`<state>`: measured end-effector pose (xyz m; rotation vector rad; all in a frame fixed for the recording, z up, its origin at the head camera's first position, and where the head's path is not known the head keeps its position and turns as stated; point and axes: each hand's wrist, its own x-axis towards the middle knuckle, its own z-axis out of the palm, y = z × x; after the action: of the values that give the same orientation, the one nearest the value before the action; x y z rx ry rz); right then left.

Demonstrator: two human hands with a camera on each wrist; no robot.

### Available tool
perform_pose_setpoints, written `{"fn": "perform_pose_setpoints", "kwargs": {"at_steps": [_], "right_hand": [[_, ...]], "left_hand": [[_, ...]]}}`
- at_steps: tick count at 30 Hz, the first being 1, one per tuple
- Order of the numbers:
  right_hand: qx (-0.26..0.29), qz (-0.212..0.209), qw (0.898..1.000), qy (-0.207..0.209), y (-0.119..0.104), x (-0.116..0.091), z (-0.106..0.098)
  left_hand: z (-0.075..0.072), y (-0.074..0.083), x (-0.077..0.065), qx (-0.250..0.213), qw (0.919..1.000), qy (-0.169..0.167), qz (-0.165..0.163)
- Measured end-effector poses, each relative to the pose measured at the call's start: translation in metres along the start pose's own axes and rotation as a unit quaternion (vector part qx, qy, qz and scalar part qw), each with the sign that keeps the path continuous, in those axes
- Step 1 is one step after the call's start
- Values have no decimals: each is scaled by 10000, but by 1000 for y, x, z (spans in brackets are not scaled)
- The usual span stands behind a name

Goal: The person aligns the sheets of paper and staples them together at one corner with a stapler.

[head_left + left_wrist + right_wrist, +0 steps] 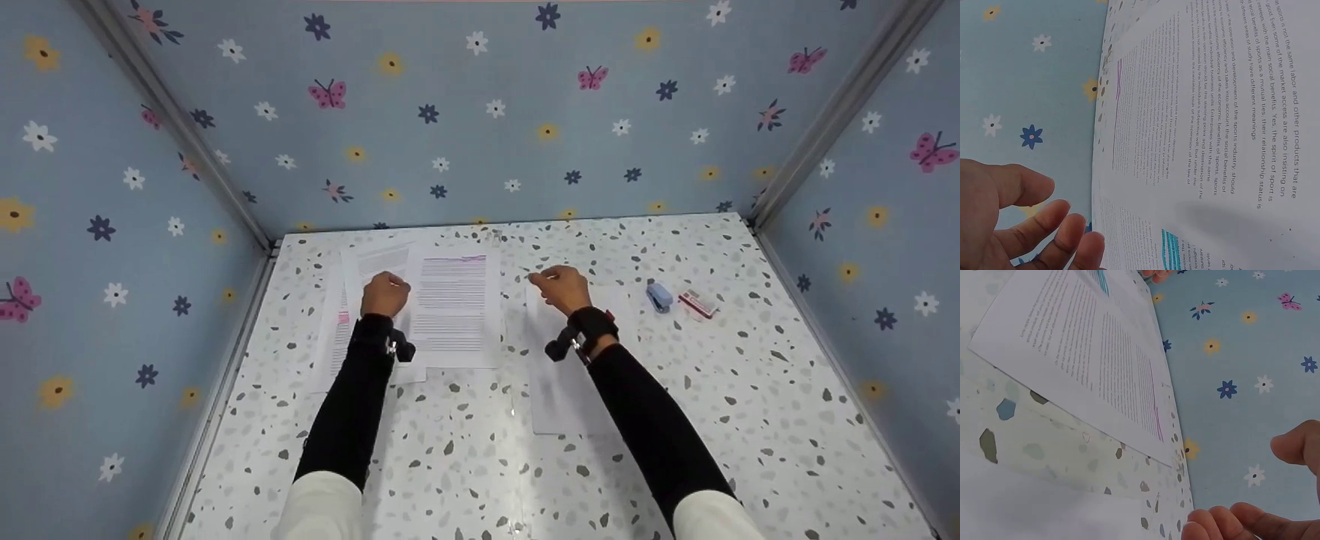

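My left hand point(386, 295) hovers over several overlapping printed sheets on the left of the table. Its fingers are loosely bent, and the left wrist view shows nothing between thumb and fingers. A printed page point(450, 307) with purple marking at its top lies just right of that hand. Part of another page with teal highlighting point(1171, 250) shows in the left wrist view. My right hand point(564, 289) is above the far edge of a blank-looking white sheet point(574, 397). In the right wrist view its thumb and bent fingers stand apart, holding nothing.
To the right of the right hand lie a light blue stapler point(659, 297) and a small red and white box point(697, 303). The speckled table point(450, 465) is bounded by flower-patterned panels point(495, 150) at the back and sides.
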<state>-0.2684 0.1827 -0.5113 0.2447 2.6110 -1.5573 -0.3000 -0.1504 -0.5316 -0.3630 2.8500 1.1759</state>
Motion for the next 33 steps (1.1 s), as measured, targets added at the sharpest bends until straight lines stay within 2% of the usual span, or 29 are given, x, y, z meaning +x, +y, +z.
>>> {"fn": "perform_pose_setpoints", "kwargs": {"at_steps": [5,11,17,24,29,33], "right_hand": [[12,-49,10000,-69,-6,8,9],[226,103,9994,-246,-8,15,24],[221,337,9988,-293,-3,23,38],[-252,857,9953,-383,10,36,63],[-580,1170,9910,-295,15,45,74],[-814,1224,9888,-241,16,48,81]], "left_hand": [[-3,0,9,41,10000,-76,26],[-7,-8,16,189,9988,-448,33],[3,-12,27,412,9969,-654,-124],[17,-24,28,497,9949,-798,-360],[21,-34,29,447,9953,-819,-244],[21,-37,31,336,9962,-758,-263]]}}
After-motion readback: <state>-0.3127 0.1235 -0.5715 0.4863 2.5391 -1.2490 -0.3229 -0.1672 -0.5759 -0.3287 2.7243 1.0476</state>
